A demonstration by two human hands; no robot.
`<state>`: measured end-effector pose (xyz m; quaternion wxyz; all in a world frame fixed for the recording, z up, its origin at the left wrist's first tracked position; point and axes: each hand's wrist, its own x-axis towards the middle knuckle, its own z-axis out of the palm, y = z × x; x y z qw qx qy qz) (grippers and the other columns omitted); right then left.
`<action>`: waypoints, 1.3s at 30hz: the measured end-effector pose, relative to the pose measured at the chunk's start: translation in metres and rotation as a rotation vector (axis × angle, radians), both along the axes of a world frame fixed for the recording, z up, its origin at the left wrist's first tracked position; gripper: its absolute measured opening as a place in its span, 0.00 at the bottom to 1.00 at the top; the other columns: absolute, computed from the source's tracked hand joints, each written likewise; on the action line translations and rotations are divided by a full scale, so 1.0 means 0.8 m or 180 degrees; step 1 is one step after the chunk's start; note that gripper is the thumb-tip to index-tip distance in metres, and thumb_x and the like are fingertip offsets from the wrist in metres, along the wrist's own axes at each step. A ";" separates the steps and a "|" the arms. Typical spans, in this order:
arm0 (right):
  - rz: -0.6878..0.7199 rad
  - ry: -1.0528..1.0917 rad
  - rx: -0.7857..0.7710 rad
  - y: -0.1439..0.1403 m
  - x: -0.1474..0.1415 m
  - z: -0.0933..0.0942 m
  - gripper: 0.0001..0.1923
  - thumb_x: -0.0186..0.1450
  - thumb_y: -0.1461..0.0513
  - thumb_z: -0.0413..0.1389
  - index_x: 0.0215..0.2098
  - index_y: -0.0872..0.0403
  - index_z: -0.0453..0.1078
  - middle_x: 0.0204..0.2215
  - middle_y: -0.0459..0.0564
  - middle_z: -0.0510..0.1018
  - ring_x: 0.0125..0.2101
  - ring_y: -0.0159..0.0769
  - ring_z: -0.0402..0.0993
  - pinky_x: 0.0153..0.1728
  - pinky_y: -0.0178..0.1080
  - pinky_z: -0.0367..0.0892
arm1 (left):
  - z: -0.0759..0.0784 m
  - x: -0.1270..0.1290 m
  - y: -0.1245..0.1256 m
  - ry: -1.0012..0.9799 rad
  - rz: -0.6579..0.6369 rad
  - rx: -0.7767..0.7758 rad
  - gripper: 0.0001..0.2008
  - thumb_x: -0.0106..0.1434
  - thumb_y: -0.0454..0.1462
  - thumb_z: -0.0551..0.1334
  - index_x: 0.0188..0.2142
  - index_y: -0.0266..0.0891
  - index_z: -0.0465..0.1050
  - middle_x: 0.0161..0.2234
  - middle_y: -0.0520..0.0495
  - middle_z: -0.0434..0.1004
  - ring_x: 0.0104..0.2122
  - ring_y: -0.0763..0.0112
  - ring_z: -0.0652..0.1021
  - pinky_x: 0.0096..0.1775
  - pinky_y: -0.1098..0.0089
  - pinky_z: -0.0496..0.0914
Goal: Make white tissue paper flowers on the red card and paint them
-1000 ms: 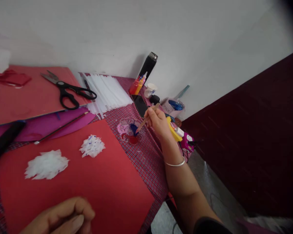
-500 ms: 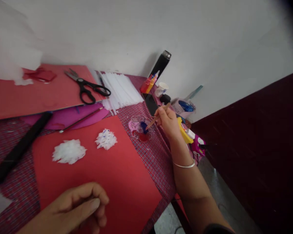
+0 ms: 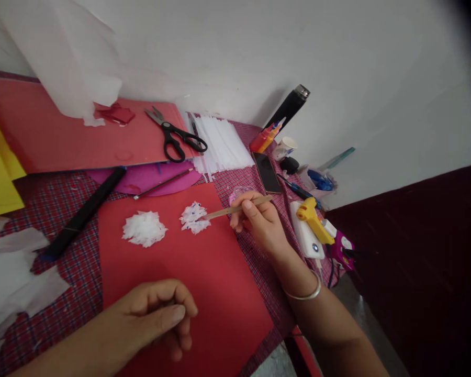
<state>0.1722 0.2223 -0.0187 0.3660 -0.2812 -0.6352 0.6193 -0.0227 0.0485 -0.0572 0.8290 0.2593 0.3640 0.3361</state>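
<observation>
The right hand (image 3: 259, 222) pinches a thin wooden-handled paintbrush (image 3: 235, 209), its tip touching the blue-flecked white paper flower (image 3: 195, 218) on the large red paper sheet (image 3: 204, 283) (a plain white paper flower (image 3: 144, 229) lies just beside); the left hand (image 3: 157, 314) rests loosely curled on the sheet's near part, holding nothing visible.

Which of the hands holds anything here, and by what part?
The right hand pinches a paintbrush near the rear of its wooden handle, tip at the speckled paper flower. The left hand rests loosely curled on the red sheet, holding nothing visible.
</observation>
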 end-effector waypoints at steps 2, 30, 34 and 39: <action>-0.0006 -0.0042 0.0043 0.001 0.000 -0.001 0.12 0.69 0.53 0.54 0.37 0.53 0.70 0.21 0.43 0.75 0.19 0.26 0.67 0.21 0.30 0.63 | 0.001 0.000 0.000 -0.0017 0.0041 0.0016 0.13 0.60 0.48 0.66 0.33 0.40 0.76 0.26 0.48 0.79 0.26 0.70 0.77 0.29 0.73 0.71; -0.0323 -0.0272 0.0292 0.000 0.004 0.007 0.15 0.68 0.50 0.53 0.34 0.53 0.69 0.18 0.42 0.71 0.17 0.26 0.64 0.19 0.31 0.61 | 0.003 0.001 0.000 0.0039 0.0084 -0.0013 0.12 0.59 0.47 0.66 0.32 0.41 0.77 0.25 0.47 0.79 0.25 0.68 0.77 0.28 0.72 0.71; 0.0107 -0.0548 0.0217 -0.006 0.001 0.006 0.17 0.68 0.48 0.53 0.35 0.54 0.70 0.19 0.43 0.72 0.18 0.27 0.67 0.21 0.31 0.63 | 0.002 0.001 0.000 0.0052 0.0061 -0.0037 0.12 0.59 0.47 0.66 0.32 0.41 0.77 0.25 0.47 0.79 0.25 0.68 0.77 0.28 0.72 0.71; -0.0316 -0.0468 0.0513 0.007 0.012 0.015 0.15 0.68 0.50 0.53 0.35 0.53 0.70 0.19 0.43 0.72 0.18 0.27 0.66 0.20 0.32 0.62 | -0.002 0.002 0.000 0.0040 0.0097 0.0002 0.14 0.58 0.49 0.66 0.31 0.40 0.76 0.25 0.46 0.78 0.25 0.68 0.77 0.27 0.71 0.72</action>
